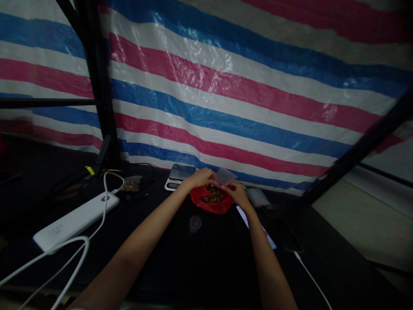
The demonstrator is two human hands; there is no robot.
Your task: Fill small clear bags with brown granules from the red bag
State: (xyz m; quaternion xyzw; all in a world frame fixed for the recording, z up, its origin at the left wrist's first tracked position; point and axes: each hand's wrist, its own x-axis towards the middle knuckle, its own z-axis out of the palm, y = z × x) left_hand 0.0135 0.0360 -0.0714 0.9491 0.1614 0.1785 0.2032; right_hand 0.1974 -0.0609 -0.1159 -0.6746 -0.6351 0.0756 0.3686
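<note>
A small clear plastic bag (225, 175) was held pinched between the left hand (201, 177) and the right hand (237, 192), both raised just above a red bag (211, 204) of brown bits on the dark counter (180, 258); the hands were kept close together. A small clear cup (195, 223) stood near the red bag; a digital scale (179, 174) lay behind it; a white power strip (75, 220) lay well to the left.

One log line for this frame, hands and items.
left hand: on clear bag | right hand: on clear bag | below: red bag of brown bits | near: small cup, scale
</note>
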